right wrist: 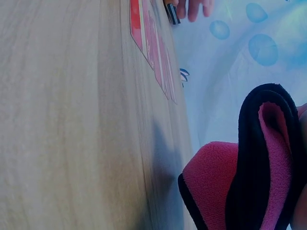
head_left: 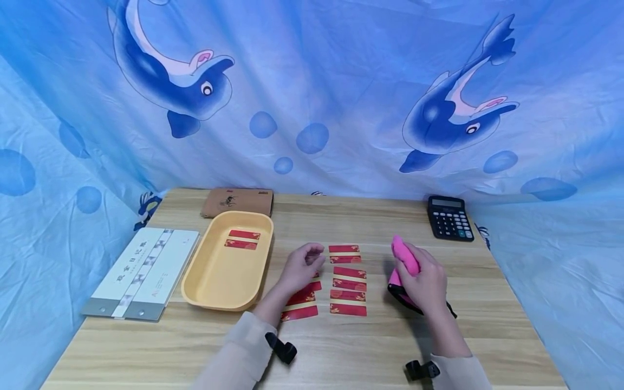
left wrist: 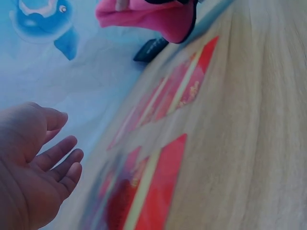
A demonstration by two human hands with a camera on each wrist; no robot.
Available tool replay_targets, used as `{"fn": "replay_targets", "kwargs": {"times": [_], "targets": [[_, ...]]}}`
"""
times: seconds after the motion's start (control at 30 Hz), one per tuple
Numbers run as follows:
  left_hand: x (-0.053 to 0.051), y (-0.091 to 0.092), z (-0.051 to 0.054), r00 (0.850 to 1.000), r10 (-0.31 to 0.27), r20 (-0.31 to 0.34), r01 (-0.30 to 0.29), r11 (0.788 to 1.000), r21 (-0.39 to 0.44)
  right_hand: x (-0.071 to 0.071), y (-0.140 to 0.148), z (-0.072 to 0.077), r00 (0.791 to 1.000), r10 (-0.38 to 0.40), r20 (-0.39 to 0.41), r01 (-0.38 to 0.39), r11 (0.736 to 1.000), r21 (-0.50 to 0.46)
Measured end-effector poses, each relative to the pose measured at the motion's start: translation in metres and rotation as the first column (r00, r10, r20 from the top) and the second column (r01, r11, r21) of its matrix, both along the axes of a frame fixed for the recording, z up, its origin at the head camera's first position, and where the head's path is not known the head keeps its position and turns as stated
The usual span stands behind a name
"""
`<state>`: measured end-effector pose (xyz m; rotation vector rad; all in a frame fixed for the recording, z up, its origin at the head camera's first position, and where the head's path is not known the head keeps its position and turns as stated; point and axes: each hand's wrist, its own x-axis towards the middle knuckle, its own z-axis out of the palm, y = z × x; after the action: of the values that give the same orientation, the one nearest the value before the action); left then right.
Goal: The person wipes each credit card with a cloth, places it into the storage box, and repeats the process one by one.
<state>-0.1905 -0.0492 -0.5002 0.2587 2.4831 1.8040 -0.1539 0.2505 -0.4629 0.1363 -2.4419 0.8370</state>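
Note:
My right hand (head_left: 428, 281) grips a folded pink cloth (head_left: 404, 255) with black edging above the right part of the table. In the right wrist view the cloth (right wrist: 211, 172) shows its fuzzy pink side and dark binding. Loosely bent and holding nothing, my left hand (head_left: 301, 267) hovers over red cards (head_left: 300, 313) with pale stripes, partly covering them. Just right of it runs a column of similar red cards (head_left: 349, 279). The left wrist view shows that hand (left wrist: 38, 167) with its fingers apart, raised above the tabletop.
Left of the cards stands a yellow tray (head_left: 219, 281) with red striped cards (head_left: 242, 239) inside. A white-and-grey binder (head_left: 146, 265) lies beyond it at far left. Behind the tray is a brown wallet-like item (head_left: 239, 202). A black calculator (head_left: 450, 218) lies at the back right, before a blue dolphin curtain (head_left: 361, 108).

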Motion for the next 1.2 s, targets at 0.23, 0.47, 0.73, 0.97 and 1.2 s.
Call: {"fn": "replay_targets", "kwargs": {"times": [0.23,0.47,0.73,0.97,1.2], "targets": [[-0.007,0.005,-0.009,1.0,-0.003,0.016,0.003,1.0,-0.009,0.003,0.001,0.0,0.999,-0.022,0.028,0.022,1.0,-0.01],[-0.014,0.009,-0.01,1.0,0.009,-0.014,-0.01,0.997,-0.081,0.002,0.0,-0.002,0.999,-0.035,0.0,0.035,0.999,0.008],[-0.021,0.015,-0.013,0.999,0.014,-0.048,-0.019,0.993,-0.114,-0.009,-0.004,-0.006,0.998,-0.04,-0.051,0.041,0.999,0.024],[-0.029,0.018,-0.017,1.0,0.006,-0.018,-0.008,0.992,-0.127,-0.024,-0.013,-0.005,0.999,-0.048,0.003,0.048,0.999,0.009],[-0.039,0.017,-0.018,1.0,-0.015,-0.022,0.012,0.992,-0.126,-0.045,-0.024,0.001,0.999,-0.028,-0.017,0.028,0.999,0.019]]}}
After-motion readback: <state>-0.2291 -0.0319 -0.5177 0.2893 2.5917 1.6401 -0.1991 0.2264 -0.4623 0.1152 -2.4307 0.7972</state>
